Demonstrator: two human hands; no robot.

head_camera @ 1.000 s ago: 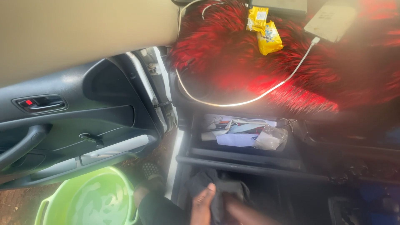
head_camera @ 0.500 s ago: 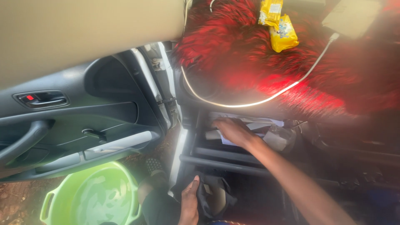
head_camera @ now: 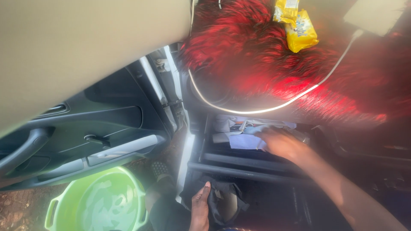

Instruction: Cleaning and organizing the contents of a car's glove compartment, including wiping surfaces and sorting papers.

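From my remote seat, the view looked down into the passenger footwell of a car with the door swung wide. The right hand (head_camera: 280,143) was reaching into the open glove compartment (head_camera: 252,160), fingers spread loosely and resting on the loose papers (head_camera: 244,141) piled inside, pressing on them rather than clamped round any one sheet. Those papers (pale blue and white, with a crumpled bit near the left end) lay on the compartment's tray, just under the dashboard edge.

Down low, the left hand (head_camera: 200,209) sat at the bottom of the frame, fingers pointing up and laid against a dark cloth (head_camera: 222,199) that hung below the compartment; I could not tell whether the fingers were pinching it or only touching it, since the thumb side was hidden.

Above the compartment, a shaggy red cover (head_camera: 274,55) was draped over the dashboard. A white cable (head_camera: 257,109) curved across it, running up toward a pale flat device (head_camera: 376,15) at the top right. Two yellow snack packets (head_camera: 297,25) lay on the fur near the top.

To the left, the open door panel (head_camera: 85,132) showed its grey handle, and on the reddish ground outside stood a light green basin (head_camera: 100,203), well apart from both hands.
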